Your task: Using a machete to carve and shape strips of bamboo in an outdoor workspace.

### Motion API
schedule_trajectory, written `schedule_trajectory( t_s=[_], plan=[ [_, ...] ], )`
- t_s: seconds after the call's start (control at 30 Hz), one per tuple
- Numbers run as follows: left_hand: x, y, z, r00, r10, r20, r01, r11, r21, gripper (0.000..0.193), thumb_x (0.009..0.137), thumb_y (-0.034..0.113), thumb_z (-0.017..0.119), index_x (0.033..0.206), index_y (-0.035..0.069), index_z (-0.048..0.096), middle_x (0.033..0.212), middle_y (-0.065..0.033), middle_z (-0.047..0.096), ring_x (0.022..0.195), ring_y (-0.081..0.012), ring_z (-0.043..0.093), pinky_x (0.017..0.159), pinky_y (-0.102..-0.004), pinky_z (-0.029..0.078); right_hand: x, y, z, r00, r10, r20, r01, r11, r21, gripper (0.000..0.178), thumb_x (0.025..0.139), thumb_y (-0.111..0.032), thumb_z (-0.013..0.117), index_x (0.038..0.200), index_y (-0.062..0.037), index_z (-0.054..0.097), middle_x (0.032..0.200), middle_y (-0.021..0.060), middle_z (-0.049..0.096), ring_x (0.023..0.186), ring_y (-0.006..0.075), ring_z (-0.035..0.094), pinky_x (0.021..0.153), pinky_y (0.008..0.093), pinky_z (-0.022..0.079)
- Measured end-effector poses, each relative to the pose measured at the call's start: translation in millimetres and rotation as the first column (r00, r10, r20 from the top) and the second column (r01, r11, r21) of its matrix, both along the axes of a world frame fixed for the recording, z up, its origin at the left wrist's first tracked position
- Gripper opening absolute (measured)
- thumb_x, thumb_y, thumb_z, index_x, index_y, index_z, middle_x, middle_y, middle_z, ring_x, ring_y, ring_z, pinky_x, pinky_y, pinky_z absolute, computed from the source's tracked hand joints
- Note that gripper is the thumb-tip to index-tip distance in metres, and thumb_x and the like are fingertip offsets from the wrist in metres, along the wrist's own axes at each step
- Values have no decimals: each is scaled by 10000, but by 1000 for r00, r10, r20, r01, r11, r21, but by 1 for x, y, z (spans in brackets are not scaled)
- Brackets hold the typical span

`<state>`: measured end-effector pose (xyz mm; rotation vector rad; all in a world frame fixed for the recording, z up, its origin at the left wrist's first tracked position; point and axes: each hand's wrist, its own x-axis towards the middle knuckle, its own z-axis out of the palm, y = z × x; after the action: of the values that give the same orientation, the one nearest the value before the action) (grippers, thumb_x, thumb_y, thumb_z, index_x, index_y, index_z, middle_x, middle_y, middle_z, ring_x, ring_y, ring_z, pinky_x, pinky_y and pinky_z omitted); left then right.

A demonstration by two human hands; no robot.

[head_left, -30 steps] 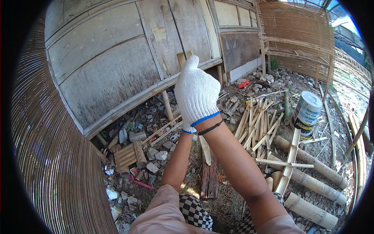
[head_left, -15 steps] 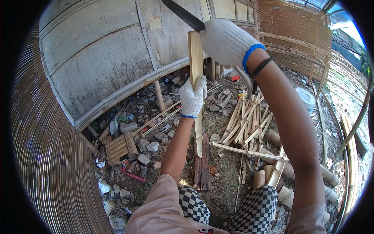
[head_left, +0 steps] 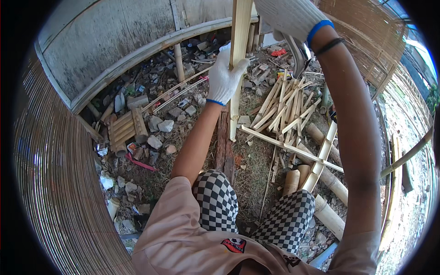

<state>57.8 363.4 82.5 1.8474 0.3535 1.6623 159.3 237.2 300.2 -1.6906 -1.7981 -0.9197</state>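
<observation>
My left hand (head_left: 224,77), in a white knit glove with a blue cuff, is closed around a long split bamboo slat (head_left: 241,34) held upright. The slat's lower tip hangs by a dark, weathered wood block (head_left: 224,149); whether they touch, I cannot tell. At the top edge, my gloved right hand (head_left: 286,18) is closed on a machete. A curved, shiny piece (head_left: 298,52), seemingly the machete's handle end, shows below that hand. The blade lies out of the picture now, as does the slat's upper end.
Split bamboo strips (head_left: 288,107) are heaped on the ground to the right. Round bamboo poles (head_left: 331,183) lie nearer me, with a long strip (head_left: 293,149) across them. Rubble (head_left: 156,142) and a small bamboo rack (head_left: 126,130) are at left, below a panelled wall (head_left: 114,41).
My view has tilted down, so hands and slat sit higher in the picture. The machete blade and the slat's upper end have left the view. Both hands keep their grips.
</observation>
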Motion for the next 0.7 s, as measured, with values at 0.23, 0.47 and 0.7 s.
schedule_trajectory(
  t_s=[0.23, 0.47, 0.7],
  plan=[
    [-36, 47, -187, 812, 127, -570, -228, 968, -109, 465, 935, 311, 721, 1253, -16, 632, 1068, -219, 728, 1016, -319, 710, 867, -399, 533, -17, -15, -1, 960, 74, -269, -97, 993, -73, 427, 999, -263, 457, 944, 107, 665, 809, 320, 665, 786, 458, 683, 720, 494, 548],
    [-40, 1, -80, 953, -14, -303, -44, 982, -184, 378, 959, 341, 692, 1096, -11, 710, 865, -181, 747, 772, -264, 730, 677, -406, 542, 42, -24, 19, 199, 625, -755, -940, 339, 33, 383, 1034, -228, 465, 931, 91, 651, 764, 228, 677, 747, 334, 719, 662, 407, 577],
    [-45, 55, -227, 777, 298, -555, -326, 944, 51, 326, 921, 325, 726, 932, 3, 674, 775, -252, 677, 764, -435, 677, 659, -463, 532, -8, 10, -53, 985, 79, -156, -107, 978, -180, 393, 1041, -286, 441, 1079, 63, 616, 705, 133, 677, 585, 250, 698, 526, 384, 565]
  ],
)
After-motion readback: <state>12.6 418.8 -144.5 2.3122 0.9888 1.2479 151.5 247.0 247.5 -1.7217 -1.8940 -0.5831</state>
